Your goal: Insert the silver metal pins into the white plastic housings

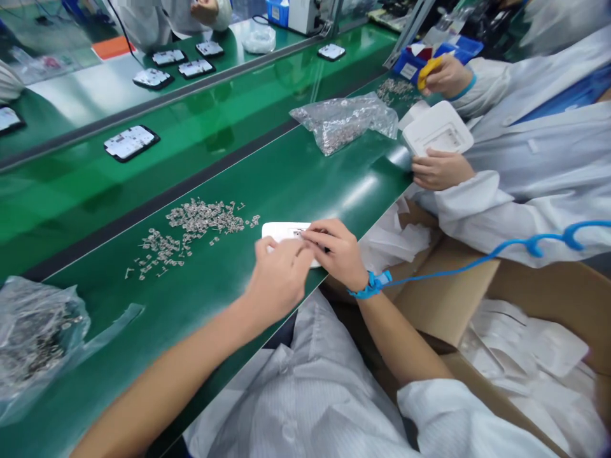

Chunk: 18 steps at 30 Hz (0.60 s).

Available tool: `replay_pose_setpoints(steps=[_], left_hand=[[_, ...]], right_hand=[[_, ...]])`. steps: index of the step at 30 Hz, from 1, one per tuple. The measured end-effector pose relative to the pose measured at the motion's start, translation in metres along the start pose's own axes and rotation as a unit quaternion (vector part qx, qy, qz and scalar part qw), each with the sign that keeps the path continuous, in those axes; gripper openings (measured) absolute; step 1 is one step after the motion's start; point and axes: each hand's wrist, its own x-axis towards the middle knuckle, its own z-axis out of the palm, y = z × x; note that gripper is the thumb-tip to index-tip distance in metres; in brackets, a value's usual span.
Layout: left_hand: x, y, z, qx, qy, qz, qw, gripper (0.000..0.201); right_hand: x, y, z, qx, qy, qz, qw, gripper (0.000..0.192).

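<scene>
A white plastic part [281,231] lies on the green bench [238,184] near its front edge. My left hand [279,280] rests on the part's near side, fingers curled over it. My right hand [337,251], with a blue wrist strap [375,284] and coiled cord, pinches at the part's top surface with its fingertips. Whether a small metal piece sits between the fingers is hidden. A scatter of small metal clips [191,229] lies just left of the part.
A co-worker at right holds a white part [436,130] and a yellow tool [427,70]. A clear bag of clips [346,121] lies mid-bench, another bag [33,337] at near left. A cardboard box [525,337] of white parts stands at right. Black trays [130,142] ride the conveyor.
</scene>
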Motion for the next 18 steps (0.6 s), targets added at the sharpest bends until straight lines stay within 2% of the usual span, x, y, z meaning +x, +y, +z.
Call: replay_pose_setpoints(steps=[3, 5, 9, 14, 18], left_hand=[[0.012, -0.020, -0.014, 0.062, 0.009, -0.030, 0.998, 0.023], [0.021, -0.028, -0.019, 0.098, -0.028, -0.033, 0.994, 0.026], [0.032, -0.028, -0.019, 0.133, -0.100, -0.013, 0.986, 0.023], [0.037, -0.029, -0.018, 0.160, -0.115, 0.038, 0.980, 0.021], [0.038, -0.033, -0.021, 0.170, -0.134, 0.070, 0.974, 0.023]], right_hand=[[-0.003, 0.001, 0.004, -0.017, 0.010, -0.011, 1.000, 0.019], [-0.002, 0.003, 0.004, -0.021, 0.008, -0.015, 1.000, 0.020], [0.000, 0.004, 0.001, -0.010, 0.005, -0.026, 1.000, 0.019], [0.001, 0.003, 0.000, -0.017, -0.003, -0.030, 0.999, 0.019], [0.004, 0.002, -0.006, -0.049, -0.037, -0.026, 0.998, 0.023]])
